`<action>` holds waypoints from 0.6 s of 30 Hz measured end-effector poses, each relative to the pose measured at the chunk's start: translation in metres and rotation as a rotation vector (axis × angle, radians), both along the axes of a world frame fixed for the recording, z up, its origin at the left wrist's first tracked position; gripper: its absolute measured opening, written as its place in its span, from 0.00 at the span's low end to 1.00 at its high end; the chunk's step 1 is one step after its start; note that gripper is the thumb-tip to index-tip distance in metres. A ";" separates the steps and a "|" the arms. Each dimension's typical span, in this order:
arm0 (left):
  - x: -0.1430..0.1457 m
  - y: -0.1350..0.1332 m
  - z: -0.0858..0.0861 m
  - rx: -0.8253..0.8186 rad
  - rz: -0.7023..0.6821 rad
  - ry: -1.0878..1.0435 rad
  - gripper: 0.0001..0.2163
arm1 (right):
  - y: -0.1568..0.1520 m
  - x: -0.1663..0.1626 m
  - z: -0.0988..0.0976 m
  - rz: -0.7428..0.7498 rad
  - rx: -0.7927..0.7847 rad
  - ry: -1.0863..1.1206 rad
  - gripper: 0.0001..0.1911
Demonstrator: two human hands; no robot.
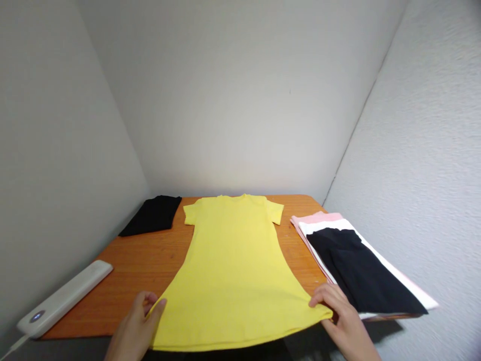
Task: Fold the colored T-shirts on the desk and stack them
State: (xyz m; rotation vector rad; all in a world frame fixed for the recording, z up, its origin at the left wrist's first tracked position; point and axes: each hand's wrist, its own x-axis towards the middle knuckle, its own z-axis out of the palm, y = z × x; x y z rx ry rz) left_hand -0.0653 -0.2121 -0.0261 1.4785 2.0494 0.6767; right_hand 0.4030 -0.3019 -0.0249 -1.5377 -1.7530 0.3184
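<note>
A yellow T-shirt [236, 260] lies spread out on the table, its collar toward the back wall and its hem toward me. My left hand [137, 326] pinches the shirt's left edge near the bottom corner, thumb on top. At the opposite lower corner, my right hand [341, 318] grips the hem between thumb and fingers. The hem hangs slightly past the table's front edge. Both short sleeves lie out to the sides, flat on the wood.
A black folded garment [155, 215] lies at the back left of the wooden table [150, 260]. On the right, a black garment [361, 271] rests on white and pink folded cloth [323, 217]. A white device with a cable [67, 296] sits at the left edge. Walls enclose three sides.
</note>
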 end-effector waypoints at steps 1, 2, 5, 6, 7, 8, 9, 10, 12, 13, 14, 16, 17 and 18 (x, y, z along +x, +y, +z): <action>-0.002 -0.002 -0.002 -0.026 0.007 0.008 0.15 | -0.004 0.003 -0.003 0.020 -0.026 -0.008 0.09; -0.004 -0.003 -0.003 -0.042 0.007 0.018 0.15 | -0.008 0.004 -0.005 0.045 -0.062 -0.025 0.09; -0.005 -0.005 0.001 0.005 0.010 0.099 0.18 | -0.012 0.005 0.001 0.150 -0.196 -0.123 0.13; -0.004 -0.005 0.005 0.059 0.021 0.139 0.19 | -0.010 0.004 0.007 0.184 -0.219 -0.147 0.14; -0.003 -0.003 0.011 0.123 0.034 0.172 0.19 | -0.008 0.003 0.014 0.204 -0.215 -0.158 0.16; -0.001 0.000 0.017 0.188 0.045 0.192 0.20 | -0.003 0.001 0.022 0.207 -0.187 -0.158 0.17; 0.003 0.004 0.025 0.246 0.046 0.203 0.20 | 0.003 -0.002 0.031 0.193 -0.147 -0.153 0.17; 0.009 0.009 0.033 0.290 0.026 0.205 0.19 | 0.011 -0.006 0.040 0.164 -0.100 -0.149 0.16; 0.026 0.024 0.051 0.355 -0.079 0.215 0.18 | 0.033 -0.018 0.058 0.113 -0.018 -0.169 0.16; 0.036 0.033 0.059 0.385 -0.155 0.233 0.18 | 0.048 -0.025 0.066 0.111 0.008 -0.195 0.17; 0.049 0.045 0.068 0.418 -0.237 0.259 0.18 | 0.065 -0.034 0.074 0.125 0.024 -0.226 0.19; 0.076 0.074 0.082 0.468 -0.377 0.330 0.18 | 0.104 -0.052 0.086 0.183 0.023 -0.278 0.24; 0.091 0.092 0.087 0.482 -0.421 0.367 0.19 | 0.127 -0.062 0.090 0.209 0.007 -0.289 0.26; 0.106 0.110 0.091 0.480 -0.461 0.402 0.19 | 0.150 -0.072 0.092 0.222 -0.012 -0.288 0.28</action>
